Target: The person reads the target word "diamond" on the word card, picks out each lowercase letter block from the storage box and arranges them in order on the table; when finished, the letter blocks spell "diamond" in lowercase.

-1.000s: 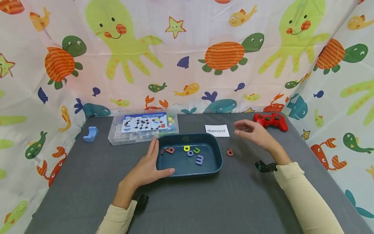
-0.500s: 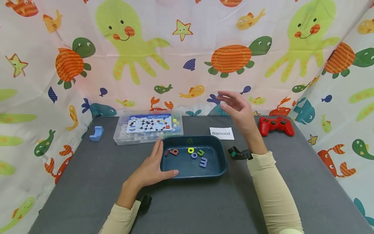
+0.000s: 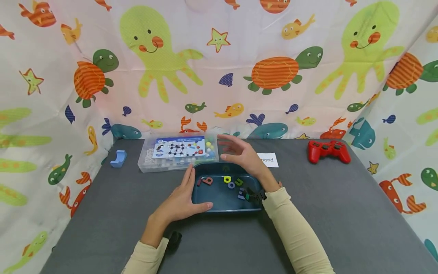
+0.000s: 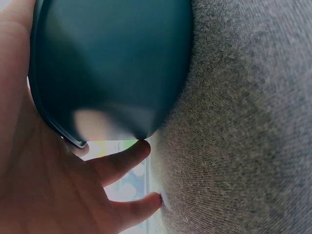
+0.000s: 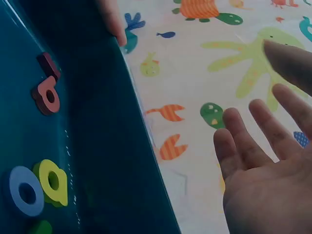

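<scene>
My left hand (image 3: 181, 201) holds the dark teal tray (image 3: 219, 208) by its left end, thumb at the front rim and fingers along the left wall. Loose toy letters lie inside: a dark red bar-shaped one (image 3: 199, 182), a reddish d-like one (image 3: 207, 180), a yellow one (image 3: 227, 179), a blue o (image 3: 231, 185), a green n (image 3: 239, 182) and a purple m (image 3: 241, 197), partly covered by the right wrist's strap. Above the tray's back right, my right hand (image 3: 244, 154) is raised with fingers spread and nothing in it.
Behind the tray stands a clear plastic case (image 3: 178, 166) of model parts. A white word card (image 3: 270, 160) is partly hidden by the right hand. A red game controller (image 3: 329, 151) lies at back right, a light blue block (image 3: 118, 158) at back left. A patterned curtain (image 3: 191, 38) encloses the table.
My right hand has swung left from beside the controller, past the card, to above the tray. The reddish letter right of the tray is now almost hidden by the right arm. My left hand stays on the tray.
</scene>
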The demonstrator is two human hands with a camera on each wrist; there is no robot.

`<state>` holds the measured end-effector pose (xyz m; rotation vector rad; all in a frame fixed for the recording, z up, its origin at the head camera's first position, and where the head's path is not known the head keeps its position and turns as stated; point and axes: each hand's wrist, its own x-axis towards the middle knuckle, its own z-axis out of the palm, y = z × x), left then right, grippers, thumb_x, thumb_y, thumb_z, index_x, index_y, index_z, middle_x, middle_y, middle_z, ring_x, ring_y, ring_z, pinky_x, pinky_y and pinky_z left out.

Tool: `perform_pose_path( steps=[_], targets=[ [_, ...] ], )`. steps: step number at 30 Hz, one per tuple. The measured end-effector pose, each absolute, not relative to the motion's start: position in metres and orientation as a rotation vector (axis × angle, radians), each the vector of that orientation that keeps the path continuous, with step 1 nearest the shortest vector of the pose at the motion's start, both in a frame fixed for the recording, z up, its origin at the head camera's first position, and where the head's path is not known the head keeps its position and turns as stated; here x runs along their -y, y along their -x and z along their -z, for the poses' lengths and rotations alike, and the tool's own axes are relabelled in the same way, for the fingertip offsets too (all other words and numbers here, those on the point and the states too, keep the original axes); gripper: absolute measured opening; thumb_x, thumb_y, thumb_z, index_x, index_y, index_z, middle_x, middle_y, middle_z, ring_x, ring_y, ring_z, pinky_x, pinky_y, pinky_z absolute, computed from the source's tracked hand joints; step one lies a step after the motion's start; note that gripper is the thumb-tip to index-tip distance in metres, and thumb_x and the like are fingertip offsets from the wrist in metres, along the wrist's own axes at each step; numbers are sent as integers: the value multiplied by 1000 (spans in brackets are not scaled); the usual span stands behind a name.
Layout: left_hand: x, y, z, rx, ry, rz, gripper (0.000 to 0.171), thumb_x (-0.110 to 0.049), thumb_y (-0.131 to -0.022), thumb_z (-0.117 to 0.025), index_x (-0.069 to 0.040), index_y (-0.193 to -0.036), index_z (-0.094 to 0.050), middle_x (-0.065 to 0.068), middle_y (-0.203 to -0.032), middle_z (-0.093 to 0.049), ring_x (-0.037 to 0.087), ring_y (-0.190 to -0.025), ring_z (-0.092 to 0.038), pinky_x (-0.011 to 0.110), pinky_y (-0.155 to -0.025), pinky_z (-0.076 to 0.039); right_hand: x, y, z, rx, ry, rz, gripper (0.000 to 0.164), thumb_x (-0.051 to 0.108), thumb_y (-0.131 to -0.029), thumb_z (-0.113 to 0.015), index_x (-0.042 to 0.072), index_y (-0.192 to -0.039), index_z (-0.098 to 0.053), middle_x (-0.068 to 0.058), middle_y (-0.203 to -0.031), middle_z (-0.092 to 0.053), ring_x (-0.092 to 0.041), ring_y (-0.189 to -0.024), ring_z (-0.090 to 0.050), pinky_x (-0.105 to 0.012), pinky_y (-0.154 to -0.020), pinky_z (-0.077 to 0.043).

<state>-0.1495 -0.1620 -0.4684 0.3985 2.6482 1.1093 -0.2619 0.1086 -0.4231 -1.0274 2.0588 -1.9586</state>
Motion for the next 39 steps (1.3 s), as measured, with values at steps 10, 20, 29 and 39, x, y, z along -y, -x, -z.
perform_pose_path(
  steps=[10,20,29,39],
  targets=[
    [162,151,470,-2634,-387,-1113,132,-65,-88,-79,-15,-172,9,-1,-178,19,51,-158,-20,77,-114,-30,-89,263,440,-2024,1065,1616,49,4,-101,-69,-2,-149,-58,-28,-147,-59,-44,-135,-59,-44,-108,-52],
    [164,150,472,-2638,-417,-1129,134,-68,-87,-78,-16,-172,11,0,-178,19,47,-159,-18,74,-116,-29,-67,259,452,-2001,1039,1353,51,7,-101,-72,-7,-148,-58,-27,-150,-58,-43,-139,-56,-46,-114,-47],
    [161,149,471,-2632,-454,-1125,133,-69,-87,-77,-15,-172,10,2,-179,17,46,-160,-18,72,-117,-29,-58,258,468,-2040,1094,1184,48,8,-100,-74,0,-146,-63,-16,-137,-68,-26,-111,-66,-33,-98,-56],
    [164,149,471,-2634,-431,-1135,131,-68,-88,-78,-18,-172,10,-1,-178,18,46,-160,-18,74,-117,-29,-54,264,475,-2090,1217,1050,35,3,-98,-75,3,-134,-74,-9,-120,-73,-19,-96,-64,-31,-87,-56]
  ],
)
